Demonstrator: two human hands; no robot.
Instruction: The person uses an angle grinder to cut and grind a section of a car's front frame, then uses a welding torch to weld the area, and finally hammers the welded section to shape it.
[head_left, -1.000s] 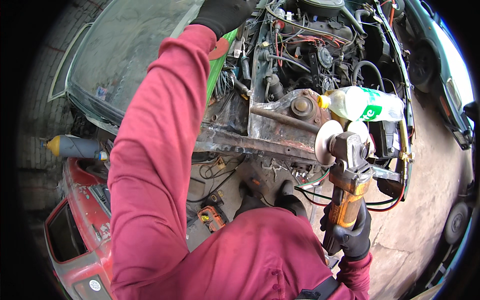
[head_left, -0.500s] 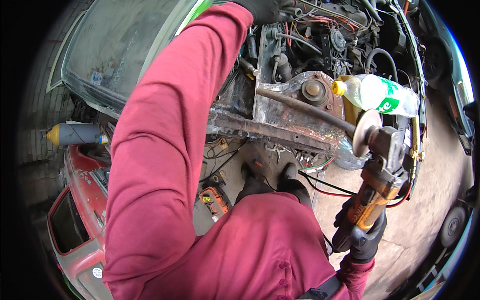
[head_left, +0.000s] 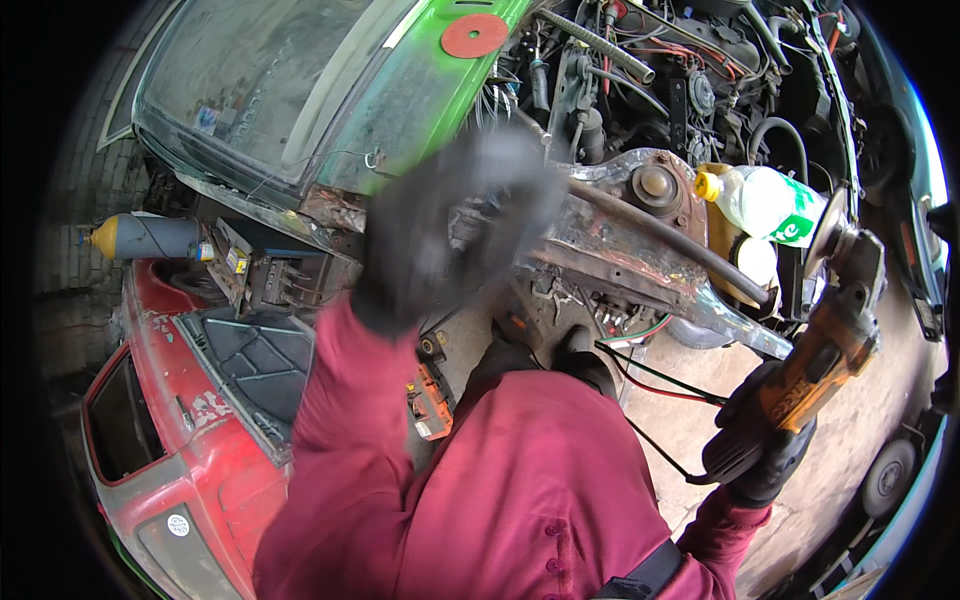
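My left hand, in a black glove, is smeared by motion over the rusty front panel of the car, left of a long metal bar; whether it holds anything is unclear. My right hand, also gloved, grips an orange and grey angle grinder at the right, its disc close beside a plastic bottle lying in the engine bay. A red round disc rests on the green fender.
The engine fills the top. A red car body and gas cylinder are at left, another vehicle at right. An orange tool, cables and stray parts lie on the concrete floor around my feet.
My left arm has come down from the top toward the middle, uncovering the red disc and green fender. My right hand has carried the grinder rightward, its disc now near the bottle's bottom end.
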